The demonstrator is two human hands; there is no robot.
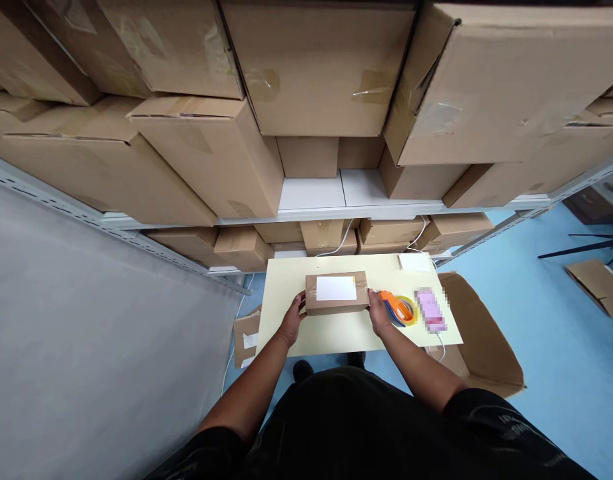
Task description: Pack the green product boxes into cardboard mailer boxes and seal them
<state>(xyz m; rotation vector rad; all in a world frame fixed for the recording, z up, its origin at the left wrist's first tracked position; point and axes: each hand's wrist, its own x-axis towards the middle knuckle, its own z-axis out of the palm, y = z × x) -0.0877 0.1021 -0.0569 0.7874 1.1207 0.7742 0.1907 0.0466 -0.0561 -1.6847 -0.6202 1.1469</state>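
A small brown cardboard box (331,308) with a white label (336,289) on its top is held level between my two hands, over the pale yellow table (306,339). My left hand (292,319) grips the box's left end, fingers curled against its side. At the opposite end, my right hand (378,311) closes on the right side. Whether the box's underside rests on the table, I cannot tell. Just right of my right hand lies an orange tape dispenser (397,307) with a roll of tape on it.
A pixelated pink item (430,310) and a white flat object (414,262) lie on the table's right side. Shelves (311,193) with several cardboard boxes (326,67) rise behind it. A large open carton (479,333) stands to the right, and a grey wall (96,320) borders the left.
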